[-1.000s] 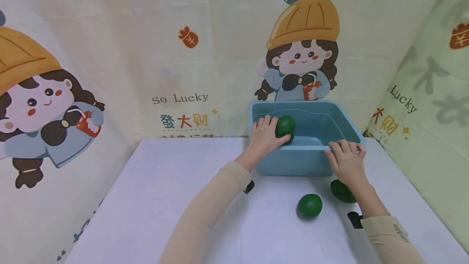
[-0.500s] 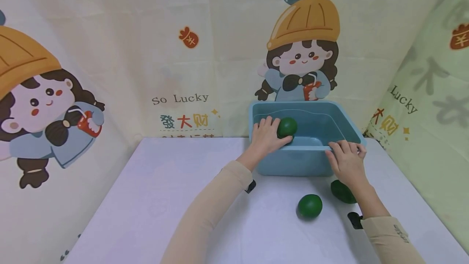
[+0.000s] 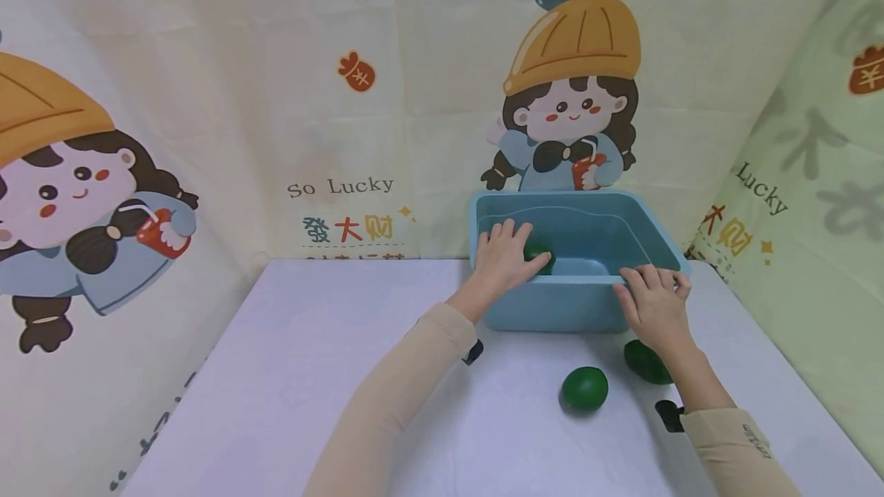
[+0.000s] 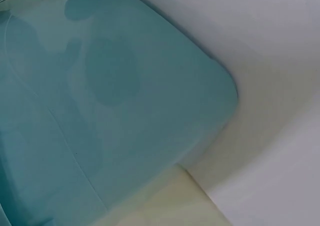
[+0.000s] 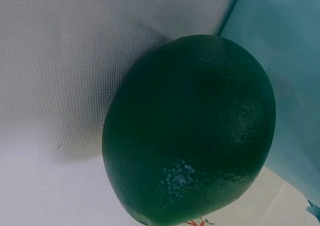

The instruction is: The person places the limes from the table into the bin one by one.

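Observation:
A light blue plastic bin [image 3: 552, 307] stands at the back of the white table. My left hand [image 3: 503, 255] is over its near left rim, fingers spread and holding nothing. Beside that thumb, a dark green lime [image 3: 543, 255] lies low inside the bin, partly hidden by the hand. My right hand [image 3: 656, 301] grips the near right rim, fingers curled over the edge and thumb outside. Below my right wrist lies another lime [image 3: 646, 362], partly covered by the forearm; this lime [image 5: 190, 131] fills the right wrist view. A third lime [image 3: 584, 390] sits in front of the bin.
A printed cloth [image 3: 442, 121] with cartoon figures hangs behind the table [image 3: 345, 343]. The left wrist view shows the bin's outer wall [image 4: 165, 100] with rounded darker patches; no hand appears there.
The lime at my left hand has dropped lower into the bin, and the fingers have let go of it. My right hand and the two limes on the table stay put.

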A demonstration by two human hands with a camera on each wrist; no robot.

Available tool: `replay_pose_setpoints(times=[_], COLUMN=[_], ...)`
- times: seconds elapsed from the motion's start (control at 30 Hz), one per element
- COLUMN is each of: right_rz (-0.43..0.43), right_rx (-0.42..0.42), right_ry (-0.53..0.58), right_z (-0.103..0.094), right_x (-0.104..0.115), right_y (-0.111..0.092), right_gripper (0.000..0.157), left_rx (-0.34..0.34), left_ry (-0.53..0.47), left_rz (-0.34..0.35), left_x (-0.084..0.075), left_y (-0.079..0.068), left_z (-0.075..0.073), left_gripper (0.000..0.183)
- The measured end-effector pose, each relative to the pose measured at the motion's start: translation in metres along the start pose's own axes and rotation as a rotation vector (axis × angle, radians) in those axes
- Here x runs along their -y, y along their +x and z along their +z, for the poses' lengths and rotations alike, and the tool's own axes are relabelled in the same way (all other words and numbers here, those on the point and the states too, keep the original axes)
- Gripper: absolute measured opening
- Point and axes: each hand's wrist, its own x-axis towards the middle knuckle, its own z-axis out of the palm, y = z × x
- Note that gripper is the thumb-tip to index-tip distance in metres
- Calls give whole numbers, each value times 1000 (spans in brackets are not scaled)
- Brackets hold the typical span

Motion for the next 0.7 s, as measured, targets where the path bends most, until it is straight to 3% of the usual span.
replay_pose_setpoints(times=[0.7], right_rz=[-5], right_rx=[-10], right_ry=[3], right_z=[1], right_x=[-1], right_y=[-1], right_gripper=[60], left_rx=[-19], left_ry=[-6], left_rz=[11], left_x=[1], left_y=[-4], left_z=[0], left_gripper=[61])
